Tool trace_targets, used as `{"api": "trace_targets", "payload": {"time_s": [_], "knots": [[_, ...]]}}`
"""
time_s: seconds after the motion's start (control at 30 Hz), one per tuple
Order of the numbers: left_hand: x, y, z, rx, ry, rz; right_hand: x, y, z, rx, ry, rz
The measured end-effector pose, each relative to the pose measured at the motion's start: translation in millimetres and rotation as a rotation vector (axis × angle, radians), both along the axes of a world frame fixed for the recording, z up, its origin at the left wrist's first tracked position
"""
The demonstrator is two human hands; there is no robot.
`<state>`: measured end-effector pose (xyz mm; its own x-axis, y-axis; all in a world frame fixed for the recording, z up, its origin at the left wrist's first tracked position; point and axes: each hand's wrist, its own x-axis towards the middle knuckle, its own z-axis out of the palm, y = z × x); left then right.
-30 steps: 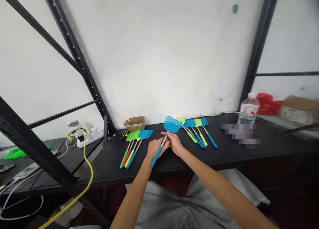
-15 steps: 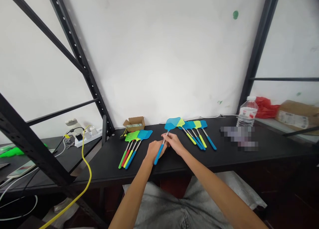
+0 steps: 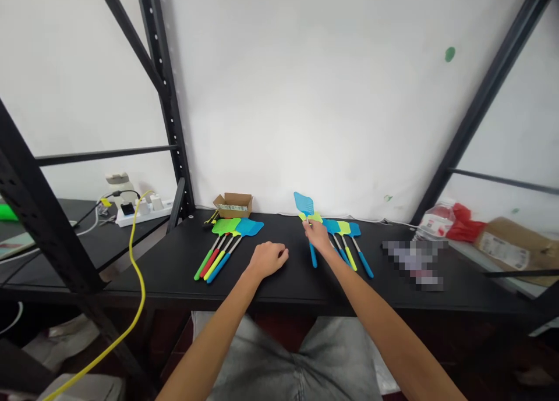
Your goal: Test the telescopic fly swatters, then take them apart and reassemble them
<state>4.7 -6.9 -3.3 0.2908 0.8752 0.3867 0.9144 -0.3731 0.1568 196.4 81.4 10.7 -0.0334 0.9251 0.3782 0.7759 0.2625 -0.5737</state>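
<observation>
Left hand: fingertips unclear, cannot tell whether together
Right hand: clamped on blue swatter, hiding its mid-shaft
Blue swatter: perforated head, matching grip

The left hand is low over the middle of the worktop, back upward, fingers curled loosely, thumb toward the right hand. The right hand reaches closer to the worktop's back edge, closed in a grip. Both bare forearms slant inward across the worktop's near edge.
</observation>
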Motion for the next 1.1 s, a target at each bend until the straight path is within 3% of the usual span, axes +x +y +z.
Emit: {"api": "trace_targets", "payload": {"time_s": [0.07,0.3,0.53,0.73,1.1], "knots": [[0,1,-1.1,0.000,-0.019,-0.001,4,9,2,-0.038,-0.148,-0.065],[0,2,-3.4,-0.004,-0.062,-0.008,-3,10,-11,-0.102,-0.367,-0.186],[0,2,-3.5,-0.009,-0.058,-0.006,-9,-2,-15,0.101,-0.551,-0.302],[0,2,-2.9,-0.012,-0.064,0.002,-11,-13,-7,-0.062,-0.552,-0.238],[0,6,-6.6,0.025,-0.016,-0.005,-19,-50,-10,-0.047,-0.607,-0.155]]}}
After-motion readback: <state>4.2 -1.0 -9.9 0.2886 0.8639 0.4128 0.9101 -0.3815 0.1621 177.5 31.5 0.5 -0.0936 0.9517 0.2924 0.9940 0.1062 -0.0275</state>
